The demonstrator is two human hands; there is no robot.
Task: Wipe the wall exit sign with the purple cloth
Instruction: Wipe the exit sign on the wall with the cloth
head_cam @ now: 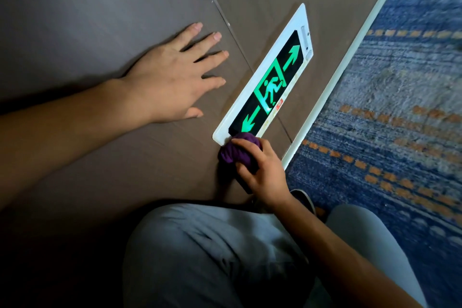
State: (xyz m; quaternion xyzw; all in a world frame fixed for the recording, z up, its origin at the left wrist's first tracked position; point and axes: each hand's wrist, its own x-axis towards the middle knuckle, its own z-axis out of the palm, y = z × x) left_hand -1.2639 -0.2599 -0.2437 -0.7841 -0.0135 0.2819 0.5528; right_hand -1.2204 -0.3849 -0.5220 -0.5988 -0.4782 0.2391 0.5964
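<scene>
From the head camera we look down at a brown wall (125, 20) and a blue carpet (400, 107) with orange marks. We see no boxes, bowls or bins here, so nothing sits inside anything.

The exit sign (268, 82) is low on the wall, close to the pale strip (350, 57) where the wall meets the carpet. It has a white frame and a black face. On it glow a green running figure in a doorway and two green arrows that point opposite ways. There is a small red mark on the edge of the frame, but it is too small for us to read. We can read no words.

Our left hand (170, 77) lies flat on the wall, just beside the sign, with its fingers spread wide. It holds nothing.

Our right hand (260, 170) is closed around the purple cloth (237, 151), which is bunched into a ball. The fingers curl over the top of it. The cloth presses on the near end of the sign, touching the white frame by one arrow.

Below we see grey trousers (212, 257) and a dark shoe (303, 199).
</scene>
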